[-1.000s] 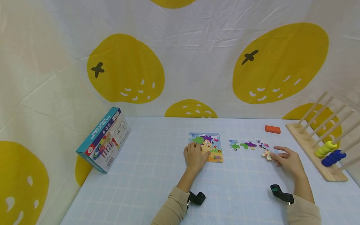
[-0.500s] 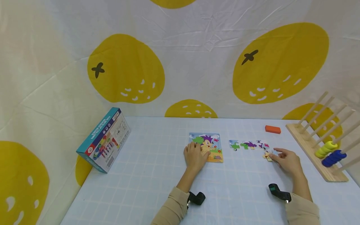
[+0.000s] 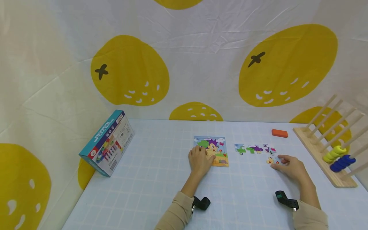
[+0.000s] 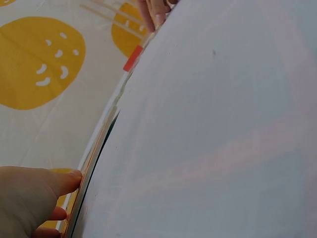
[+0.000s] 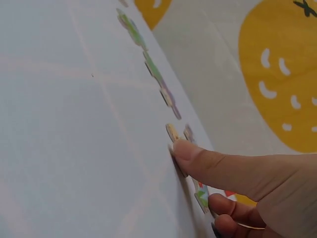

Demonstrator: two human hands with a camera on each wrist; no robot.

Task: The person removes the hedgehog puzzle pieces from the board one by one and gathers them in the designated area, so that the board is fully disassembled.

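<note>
The left hand rests on a square multicoloured cartoon board, thumb spread from its fingers; the right hand pinches a flat cream-and-blue jigsaw piece near a row of multicoloured pieces.

Seeing, beyond the left fingers and right fingers, a whitish backdrop sheet rising, creasing above them and bearing large yellow fruits, some with dark stems and white flecks. Seeing, well left of the left fingers, a creamier side sheet slanting nearer, bearing more yellow fruits. Finding, beneath the fingers, a pale blue tablecloth spreading in faint checks, meeting the backdrop sheet beyond them. Noticing soft light falling around the fingers.
</note>
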